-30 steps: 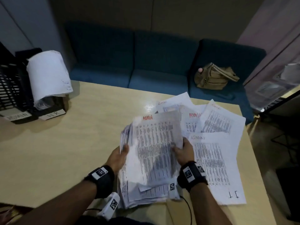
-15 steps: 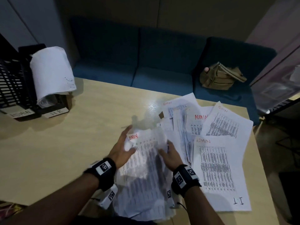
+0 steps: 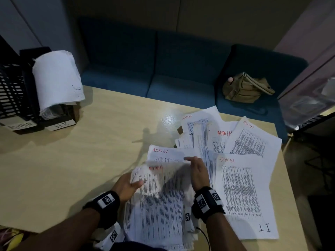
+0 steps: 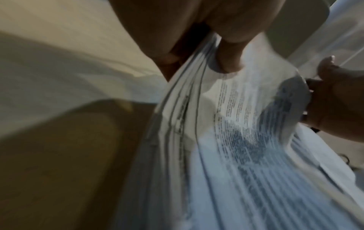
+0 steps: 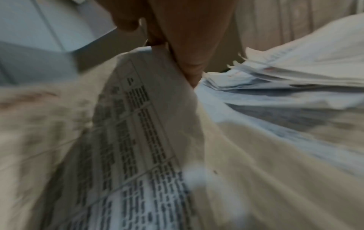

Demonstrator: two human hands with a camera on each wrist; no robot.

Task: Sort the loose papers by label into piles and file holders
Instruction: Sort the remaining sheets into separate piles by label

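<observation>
A thick stack of printed papers [image 3: 159, 205] lies at the table's near edge. My left hand [image 3: 129, 184] grips its left edge, thumb [image 4: 228, 59] on top and the other fingers underneath. At the stack's upper right corner my right hand [image 3: 192, 161] pinches one gridded sheet [image 5: 141, 109]; motion blurs that sheet. A sheet marked ADMIN [image 3: 163, 153] in red shows just beyond the stack, by my right fingertips. To the right spreads a loose pile of ADMIN sheets [image 3: 239, 182]. Black file holders [image 3: 12, 91] stand far left with ADMIN [image 3: 20, 125] and HR [image 3: 61, 124] tags.
Curled white papers [image 3: 56, 77] hang out of the HR holder. A blue sofa [image 3: 163, 66] with a khaki bag [image 3: 246, 89] runs behind the wooden table [image 3: 72, 160]. The table's right edge lies just past the spread pile.
The stack came down from in front of me toward the table. My right hand slid up from the right edge to the upper right corner, and another red-labelled sheet now shows on the stack.
</observation>
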